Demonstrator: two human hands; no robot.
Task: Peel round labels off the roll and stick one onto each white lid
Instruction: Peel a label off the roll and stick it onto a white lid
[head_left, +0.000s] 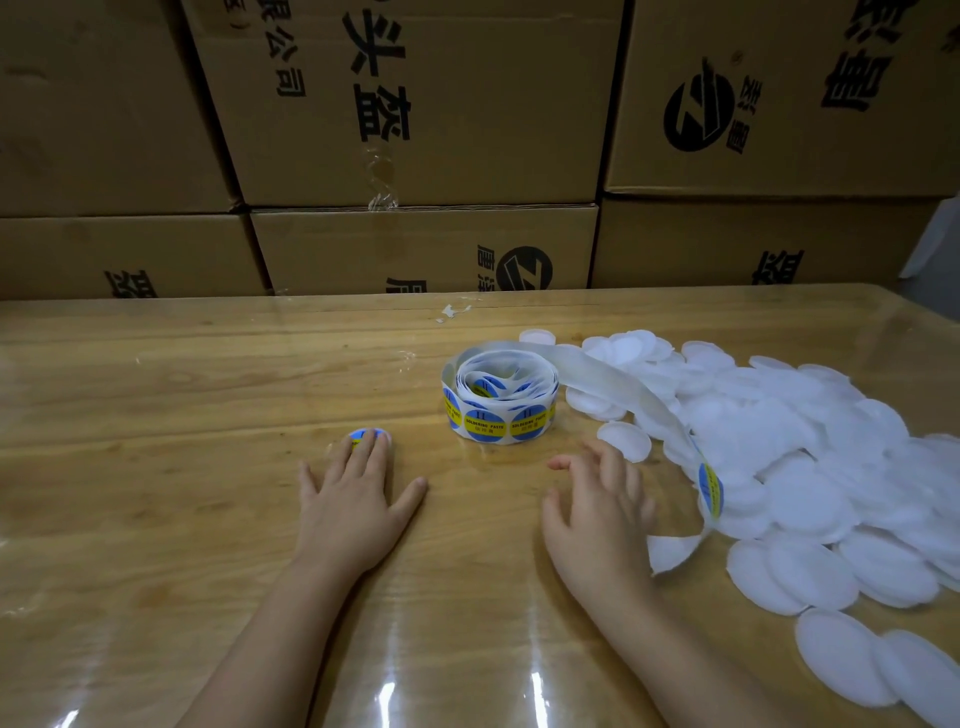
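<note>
behind the label roll (501, 402), cardboard boxes (415, 104) wall the table (156, 374).

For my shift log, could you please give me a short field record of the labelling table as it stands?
left hand: straight fingers press a labelled lid on the table
right hand: open, holds nothing, beside the lid pile
label roll: mid-table, backing strip trailing right over the lids
lid pile: plain white lids, right side
behind: stacked cardboard boxes
</note>
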